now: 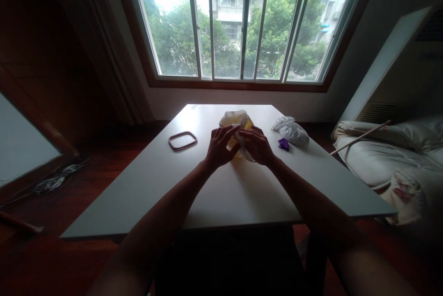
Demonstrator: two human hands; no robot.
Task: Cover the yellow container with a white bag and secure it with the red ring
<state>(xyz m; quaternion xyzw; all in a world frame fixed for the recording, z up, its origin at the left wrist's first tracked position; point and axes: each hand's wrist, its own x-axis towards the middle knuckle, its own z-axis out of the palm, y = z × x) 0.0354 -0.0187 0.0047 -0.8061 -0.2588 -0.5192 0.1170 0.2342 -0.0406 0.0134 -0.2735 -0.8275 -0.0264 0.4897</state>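
Near the middle of the white table [235, 199], a yellow container [247, 123] has a whitish translucent plastic bag [232, 117] over and around it. My left hand [220, 146] grips the bag from the left, its fingers bent over the top and its thumb below. From the right, my right hand [258, 145] is closed on the same bag, fingers pointing inward. The two hands almost meet over it. Much of the container is hidden by the hands and the bag.
A reddish-brown rounded frame [182, 141] lies left of the hands. To the right are a white plastic bundle [292, 130] and a small crumpled purple item [284, 144]. A pale sofa [377, 153] with a stick [362, 136] stands beyond the right edge.
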